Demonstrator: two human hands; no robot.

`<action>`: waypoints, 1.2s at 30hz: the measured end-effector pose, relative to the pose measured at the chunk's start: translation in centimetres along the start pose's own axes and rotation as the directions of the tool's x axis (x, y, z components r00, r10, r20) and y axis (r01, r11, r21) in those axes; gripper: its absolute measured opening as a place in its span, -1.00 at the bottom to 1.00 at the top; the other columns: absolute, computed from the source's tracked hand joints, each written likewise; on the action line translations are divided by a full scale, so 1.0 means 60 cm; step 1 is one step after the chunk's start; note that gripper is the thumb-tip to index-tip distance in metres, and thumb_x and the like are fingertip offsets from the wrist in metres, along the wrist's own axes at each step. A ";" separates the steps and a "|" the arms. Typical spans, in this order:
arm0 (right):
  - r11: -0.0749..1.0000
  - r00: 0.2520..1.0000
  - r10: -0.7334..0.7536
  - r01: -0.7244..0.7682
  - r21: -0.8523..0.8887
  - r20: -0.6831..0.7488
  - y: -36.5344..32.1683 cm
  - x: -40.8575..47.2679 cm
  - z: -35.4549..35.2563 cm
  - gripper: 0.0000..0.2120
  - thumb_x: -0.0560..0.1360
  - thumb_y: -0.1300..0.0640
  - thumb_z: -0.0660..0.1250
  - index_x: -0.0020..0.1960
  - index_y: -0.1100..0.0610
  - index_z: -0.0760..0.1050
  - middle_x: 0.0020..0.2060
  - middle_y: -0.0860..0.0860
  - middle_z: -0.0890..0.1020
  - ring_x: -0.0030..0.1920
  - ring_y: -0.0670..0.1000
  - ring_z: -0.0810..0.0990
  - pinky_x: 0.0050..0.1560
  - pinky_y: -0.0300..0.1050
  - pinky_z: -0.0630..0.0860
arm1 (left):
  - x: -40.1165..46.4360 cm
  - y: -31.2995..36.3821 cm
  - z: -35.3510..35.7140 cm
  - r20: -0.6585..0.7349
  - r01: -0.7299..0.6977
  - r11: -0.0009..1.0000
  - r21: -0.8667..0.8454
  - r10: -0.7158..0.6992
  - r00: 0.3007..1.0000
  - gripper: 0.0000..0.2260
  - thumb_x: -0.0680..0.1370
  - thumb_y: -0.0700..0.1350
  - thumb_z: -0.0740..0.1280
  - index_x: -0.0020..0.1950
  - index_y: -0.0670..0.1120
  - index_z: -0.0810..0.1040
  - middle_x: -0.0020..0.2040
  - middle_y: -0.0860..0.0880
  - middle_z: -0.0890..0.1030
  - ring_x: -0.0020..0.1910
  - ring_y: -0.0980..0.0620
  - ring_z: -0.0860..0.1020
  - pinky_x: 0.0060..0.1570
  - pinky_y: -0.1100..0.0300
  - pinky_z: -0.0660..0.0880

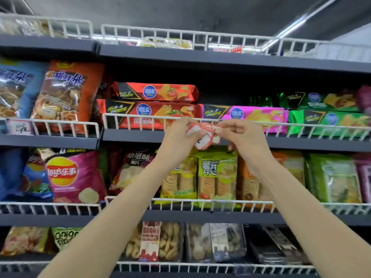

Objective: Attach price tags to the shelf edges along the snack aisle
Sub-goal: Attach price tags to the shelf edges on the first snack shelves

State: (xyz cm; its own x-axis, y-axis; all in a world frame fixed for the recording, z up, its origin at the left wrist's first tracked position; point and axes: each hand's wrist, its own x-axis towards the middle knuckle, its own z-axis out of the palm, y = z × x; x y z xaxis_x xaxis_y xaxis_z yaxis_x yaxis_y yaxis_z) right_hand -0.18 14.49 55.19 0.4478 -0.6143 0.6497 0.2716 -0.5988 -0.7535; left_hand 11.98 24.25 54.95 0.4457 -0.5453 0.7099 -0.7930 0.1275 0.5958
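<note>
My left hand (pixel 177 135) grips a bunch of red-and-white price tags (pixel 201 137), held up in front of the dark shelf edge (pixel 132 136) of the second shelf. My right hand (pixel 244 135) pinches one tag at the right side of the bunch, near a small clip. Both hands sit level with the white wire rail (pixel 140 117) that fronts the red snack packs (pixel 152 111). One white tag (pixel 20 127) hangs on the rail at the far left.
Dark shelves with white wire rails run across the view. Chip bags (pixel 74 177) and green cracker packs (pixel 216 175) fill the shelf below, pink (pixel 259 115) and green packs (pixel 329 121) the right. A lower shelf edge (pixel 210 217) lies under my forearms.
</note>
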 end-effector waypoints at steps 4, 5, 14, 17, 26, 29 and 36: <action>0.991 0.985 -0.094 0.079 -0.107 -0.148 0.019 0.020 -0.054 -0.91 0.50 0.21 0.35 -0.11 0.04 0.57 -0.25 0.00 0.62 -0.34 -0.18 0.50 -0.49 -0.37 0.40 | 0.009 0.011 0.037 -0.163 0.067 0.998 -0.006 -0.067 0.984 -0.88 0.53 -0.08 0.33 0.02 -0.09 0.49 -0.09 -0.05 0.56 -0.08 -0.05 0.49 -0.30 0.23 0.29; 0.985 0.980 -0.120 0.097 -0.145 -0.157 0.023 0.026 -0.063 -0.92 0.50 0.22 0.34 -0.10 0.06 0.57 -0.26 0.00 0.61 -0.31 -0.15 0.52 -0.48 -0.35 0.41 | 0.011 0.011 0.046 -0.131 0.075 0.997 -0.012 -0.076 0.988 -0.89 0.53 -0.09 0.33 0.02 -0.08 0.50 -0.06 -0.06 0.57 -0.06 -0.05 0.50 -0.29 0.23 0.30; 0.929 0.961 -0.235 0.177 -0.324 -0.149 0.030 0.050 -0.090 -0.95 0.52 0.22 0.31 -0.06 0.15 0.54 -0.25 0.11 0.66 -0.23 -0.03 0.61 -0.26 0.01 0.56 | 0.021 0.031 0.088 0.087 0.079 0.995 0.060 -0.084 0.993 -0.57 0.54 -0.07 0.33 0.39 -0.12 0.40 0.37 -0.09 0.45 0.36 -0.05 0.39 0.31 0.13 0.33; 0.911 0.958 -0.256 0.196 -0.363 -0.127 0.033 0.056 -0.092 -0.93 0.52 0.21 0.30 -0.03 0.16 0.55 -0.19 0.10 0.66 -0.17 -0.01 0.63 -0.22 0.05 0.59 | 0.014 0.037 0.091 0.112 0.082 0.996 0.042 -0.087 0.990 -0.52 0.54 -0.07 0.32 0.44 -0.12 0.33 0.42 -0.05 0.40 0.39 -0.02 0.36 0.28 0.20 0.29; 0.838 0.906 -0.417 0.353 -0.416 -0.071 0.031 0.063 -0.096 -0.90 0.52 0.19 0.31 -0.08 0.15 0.60 -0.22 -0.05 0.61 -0.19 -0.13 0.53 -0.09 -0.23 0.54 | -0.005 0.020 0.078 0.146 0.054 0.994 0.091 -0.067 0.987 -0.50 0.52 -0.05 0.35 0.44 0.02 0.34 0.35 -0.07 0.48 0.32 -0.04 0.45 0.34 -0.03 0.37; 0.768 0.886 -0.463 0.396 -0.503 -0.010 0.028 0.070 -0.092 -0.88 0.52 0.19 0.30 -0.05 0.17 0.61 -0.16 0.04 0.64 -0.16 -0.09 0.53 -0.14 -0.42 0.37 | -0.006 0.016 0.070 0.177 0.015 0.984 0.177 -0.047 0.983 -0.52 0.54 -0.08 0.32 0.44 0.06 0.31 0.41 -0.04 0.41 0.37 -0.05 0.38 0.28 0.14 0.30; 0.675 0.906 -0.410 0.381 -0.632 0.108 0.047 0.084 -0.083 -0.83 0.53 0.16 0.29 0.00 0.20 0.61 -0.07 0.12 0.64 -0.03 0.05 0.55 -0.12 -0.19 0.41 | -0.002 0.018 0.065 0.170 -0.015 0.974 0.228 -0.025 0.985 -0.55 0.54 -0.07 0.31 0.43 0.08 0.34 0.41 -0.01 0.41 0.40 -0.08 0.35 0.26 0.14 0.32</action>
State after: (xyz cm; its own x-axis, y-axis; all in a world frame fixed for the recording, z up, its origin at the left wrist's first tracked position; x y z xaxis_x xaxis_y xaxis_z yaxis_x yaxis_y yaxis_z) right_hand -1.42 7.14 56.84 0.3863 -0.2558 0.8862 -0.1842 -0.9628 -0.1976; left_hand 9.46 21.25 54.04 0.3884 -0.6812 0.6206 -0.8732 -0.0569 0.4840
